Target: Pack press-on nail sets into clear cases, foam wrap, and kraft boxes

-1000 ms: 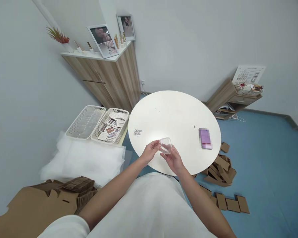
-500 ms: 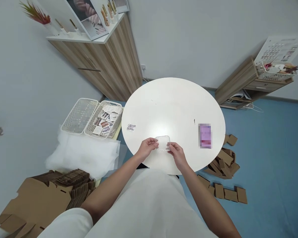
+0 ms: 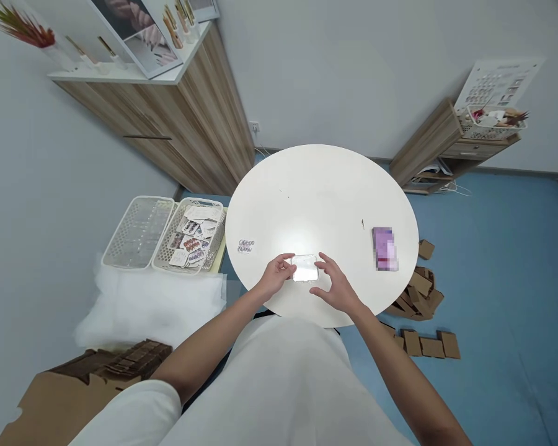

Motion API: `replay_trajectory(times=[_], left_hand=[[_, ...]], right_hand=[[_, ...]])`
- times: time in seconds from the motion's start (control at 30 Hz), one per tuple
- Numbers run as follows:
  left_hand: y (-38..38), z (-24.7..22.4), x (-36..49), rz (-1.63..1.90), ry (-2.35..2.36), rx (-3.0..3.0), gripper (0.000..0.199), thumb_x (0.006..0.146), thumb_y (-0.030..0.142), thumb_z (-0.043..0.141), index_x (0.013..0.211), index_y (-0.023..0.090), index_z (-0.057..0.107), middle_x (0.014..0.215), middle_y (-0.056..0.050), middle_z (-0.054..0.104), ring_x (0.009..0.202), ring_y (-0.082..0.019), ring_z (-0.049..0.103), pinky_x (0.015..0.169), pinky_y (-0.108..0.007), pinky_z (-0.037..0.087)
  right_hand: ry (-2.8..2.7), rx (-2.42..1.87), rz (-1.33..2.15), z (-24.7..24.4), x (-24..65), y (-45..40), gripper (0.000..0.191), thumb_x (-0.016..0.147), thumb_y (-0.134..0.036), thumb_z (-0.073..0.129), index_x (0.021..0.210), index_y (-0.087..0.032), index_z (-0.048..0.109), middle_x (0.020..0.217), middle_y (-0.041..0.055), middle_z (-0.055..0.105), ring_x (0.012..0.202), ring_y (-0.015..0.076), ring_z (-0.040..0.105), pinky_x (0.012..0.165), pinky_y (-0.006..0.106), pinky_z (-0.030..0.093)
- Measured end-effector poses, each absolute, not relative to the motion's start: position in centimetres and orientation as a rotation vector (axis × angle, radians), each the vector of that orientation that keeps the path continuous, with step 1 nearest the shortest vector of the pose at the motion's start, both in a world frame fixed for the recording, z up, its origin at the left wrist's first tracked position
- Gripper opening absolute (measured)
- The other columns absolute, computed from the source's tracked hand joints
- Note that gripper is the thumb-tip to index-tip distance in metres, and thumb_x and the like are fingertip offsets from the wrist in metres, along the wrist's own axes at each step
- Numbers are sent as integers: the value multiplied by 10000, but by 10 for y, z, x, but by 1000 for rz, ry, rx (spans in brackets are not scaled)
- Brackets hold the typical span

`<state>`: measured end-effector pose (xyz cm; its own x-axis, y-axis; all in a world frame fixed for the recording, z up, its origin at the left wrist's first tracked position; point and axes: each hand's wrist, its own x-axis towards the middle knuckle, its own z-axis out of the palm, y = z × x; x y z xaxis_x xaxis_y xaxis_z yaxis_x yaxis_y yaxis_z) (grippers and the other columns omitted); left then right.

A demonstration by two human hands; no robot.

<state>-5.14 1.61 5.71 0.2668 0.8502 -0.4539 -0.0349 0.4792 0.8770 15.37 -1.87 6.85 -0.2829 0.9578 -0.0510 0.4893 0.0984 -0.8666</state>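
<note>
A small clear plastic case is at the near side of the white oval table. My left hand pinches its left edge between thumb and fingers. Around the case's right side, my right hand is spread, thumb and fingers wide apart, with nothing gripped between them. A small sheet of patterned ovals lies at the table's left edge. Toward the right edge lies a purple, blurred item, with a tiny dark piece beside it.
Left of the table stand a basket of printed packets and a basket of clear cases, above white wrapping sheets. Flat cardboard is at lower left; small cardboard boxes sit on the floor at right.
My right hand has let go of the case's right edge and opened wide. My left hand still pinches the left edge. The head view has shifted slightly.
</note>
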Motion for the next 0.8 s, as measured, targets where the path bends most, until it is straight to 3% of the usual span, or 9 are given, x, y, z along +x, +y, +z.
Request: replay_trajectory(times=[0.1,0.4,0.53,0.67,0.8], left_hand=[[20,57,-54,675,1100,930,438,694,370,642,1086,199,549,697,24,501,671,-106,543,713,-303,454],[25,62,-44,614,965,1007,421,683,309,657,1067,210,516,831,-1,542,694,-96,576,709,-275,444],[19,63,-36,647,995,877,406,628,269,698,943,213,449,813,17,565,689,-105,599,711,-288,450],[5,59,-20,725,1016,701,393,635,279,692,875,212,388,811,22,574,694,-94,586,732,-303,452],[-3,56,-11,724,1048,781,380,632,295,699,884,191,434,822,-2,572,745,-102,571,764,-296,434]], right_hand=[[-1892,-1422,1081,72,147,-20,526,690,-323,626,1171,-270,422,1415,76,256,1246,254,339,924,444,400],[-1649,-1498,1123,69,157,-30,414,677,-257,619,1072,-270,498,1360,53,362,1227,238,368,970,442,355],[-1215,-1436,1272,66,152,-32,487,681,-280,615,1138,-298,445,1364,63,318,1043,199,535,905,406,420],[-783,-1419,1409,65,142,-31,566,633,-343,666,1136,-297,410,1111,48,514,775,146,615,765,367,488],[-758,-1484,1384,65,147,-28,571,614,-362,684,1107,-258,417,910,20,587,709,140,601,695,339,492]])
